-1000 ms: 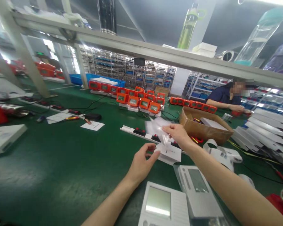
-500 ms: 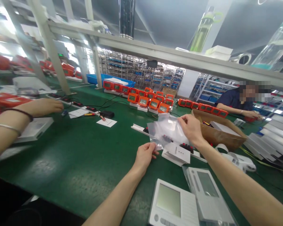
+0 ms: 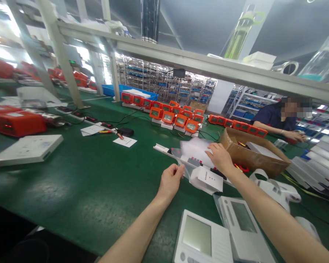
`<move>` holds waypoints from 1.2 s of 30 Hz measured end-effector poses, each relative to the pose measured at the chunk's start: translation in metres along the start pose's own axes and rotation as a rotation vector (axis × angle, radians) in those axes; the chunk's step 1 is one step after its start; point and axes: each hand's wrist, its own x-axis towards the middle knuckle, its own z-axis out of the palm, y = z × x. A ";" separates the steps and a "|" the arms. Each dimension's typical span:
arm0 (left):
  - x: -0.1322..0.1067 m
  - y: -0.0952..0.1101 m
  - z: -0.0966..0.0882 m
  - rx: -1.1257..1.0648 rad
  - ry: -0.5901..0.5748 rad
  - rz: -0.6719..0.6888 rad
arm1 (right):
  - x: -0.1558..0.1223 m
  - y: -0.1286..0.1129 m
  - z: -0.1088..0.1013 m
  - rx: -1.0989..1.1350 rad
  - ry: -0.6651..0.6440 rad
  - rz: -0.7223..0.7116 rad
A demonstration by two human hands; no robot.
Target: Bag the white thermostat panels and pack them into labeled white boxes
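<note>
My left hand [image 3: 170, 180] pinches the near edge of a clear plastic bag [image 3: 185, 166] over the green table. My right hand [image 3: 220, 157] lies with its fingers apart against a pile of clear plastic bags [image 3: 194, 149]. Just below them rests a folded white leaflet [image 3: 210, 179] with printed text. A white device with a screen [image 3: 197, 235] lies nearest to me. Beside it, under my right forearm, a second white device [image 3: 242, 223] sits in a clear bag. A white rail with dark terminals [image 3: 162, 148] runs behind the bags.
A brown cardboard box [image 3: 259, 159] stands right of my right hand, near a white handheld scanner [image 3: 279, 190]. Several orange-framed units [image 3: 168, 117] line the back. Another person [image 3: 275, 115] works at far right. A white box [image 3: 26, 149] lies left.
My right hand has opened and lowered onto the plastic bags. The left hand keeps its pinch, almost unmoved. Another person's arm at the far left has gone out of view.
</note>
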 end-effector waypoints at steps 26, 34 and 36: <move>-0.010 0.053 -0.024 -0.684 -0.162 -0.278 | -0.029 -0.057 -0.049 1.192 -0.657 0.490; 0.004 0.038 -0.018 -0.441 0.169 -0.023 | -0.029 -0.053 -0.060 0.966 -0.411 0.452; 0.008 0.034 -0.022 -0.345 0.387 0.133 | -0.027 -0.060 -0.059 0.883 -0.286 0.406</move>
